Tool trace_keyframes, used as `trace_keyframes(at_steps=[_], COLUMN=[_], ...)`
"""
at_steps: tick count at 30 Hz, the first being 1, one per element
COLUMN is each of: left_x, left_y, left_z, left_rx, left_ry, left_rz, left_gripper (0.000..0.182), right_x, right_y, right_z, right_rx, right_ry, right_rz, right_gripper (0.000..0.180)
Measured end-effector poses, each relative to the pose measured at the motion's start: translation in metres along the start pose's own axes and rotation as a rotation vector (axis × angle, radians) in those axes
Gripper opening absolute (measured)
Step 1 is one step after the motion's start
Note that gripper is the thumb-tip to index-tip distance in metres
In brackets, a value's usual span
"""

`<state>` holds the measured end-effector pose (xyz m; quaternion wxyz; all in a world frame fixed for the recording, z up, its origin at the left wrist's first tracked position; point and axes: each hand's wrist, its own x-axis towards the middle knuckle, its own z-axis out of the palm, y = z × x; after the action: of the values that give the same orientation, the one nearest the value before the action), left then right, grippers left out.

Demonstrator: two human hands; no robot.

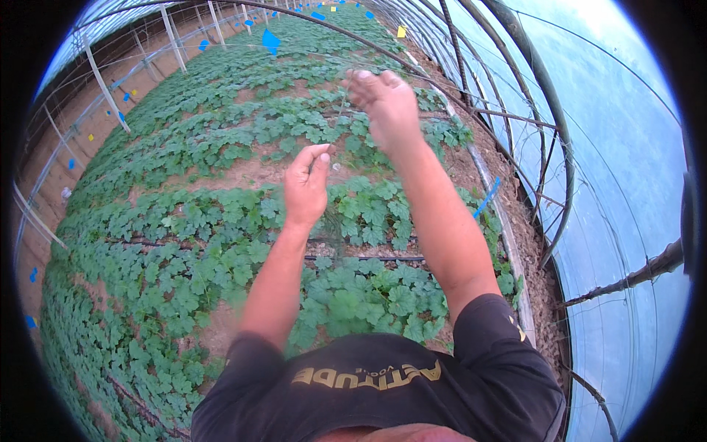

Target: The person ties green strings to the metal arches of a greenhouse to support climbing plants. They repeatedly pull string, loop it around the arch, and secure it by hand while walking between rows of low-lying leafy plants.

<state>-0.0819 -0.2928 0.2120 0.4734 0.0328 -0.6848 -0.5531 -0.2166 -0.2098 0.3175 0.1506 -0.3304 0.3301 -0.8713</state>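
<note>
Thumb and forefinger of my left hand (307, 185) are pinched on a thin string (342, 113) above the crop rows. Higher and to the right, my right hand (388, 105) is raised with curled fingers, blurred by motion. The string runs between the fingers of both hands; its exact hold in the right is blurred. A faint bundle of strands (333, 232) hangs below my left hand. Close to my right fingertips a thin wire (309, 54) crosses overhead. Under both hands grow low, broad-leaved green plants (370, 204).
Black drip lines (364, 258) run along the rows. To the right are a pale edging strip (511, 259), curved greenhouse poles (544, 105) and plastic film (618, 182). White posts (105, 83) stand left. Blue sticky cards (270, 41) and yellow ones (401, 32) hang about. A dark pole (353, 36) arches across.
</note>
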Motion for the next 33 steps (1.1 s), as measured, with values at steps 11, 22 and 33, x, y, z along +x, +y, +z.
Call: trace_keyframes(at_steps=[11,22,33], left_x=[-0.013,-0.113,-0.380], left_y=[0.001,-0.036,0.057], left_z=[0.036,0.008,-0.132], left_rx=[-0.168,-0.337,0.372], left_ry=[0.019,0.011,0.030], left_rz=[-0.082,-0.534,-1.068], left_gripper=[0.017,0.023,0.024], right_x=[0.017,-0.047,-0.219], right_y=[0.012,0.052,0.135], right_z=[0.013,-0.054,-0.165], right_rx=[0.256,-0.469,-0.653], right_ry=[-0.022,-0.167,-0.226], right_rz=[-0.070,0.077,0.607], right_gripper=[0.031,0.019,0.021])
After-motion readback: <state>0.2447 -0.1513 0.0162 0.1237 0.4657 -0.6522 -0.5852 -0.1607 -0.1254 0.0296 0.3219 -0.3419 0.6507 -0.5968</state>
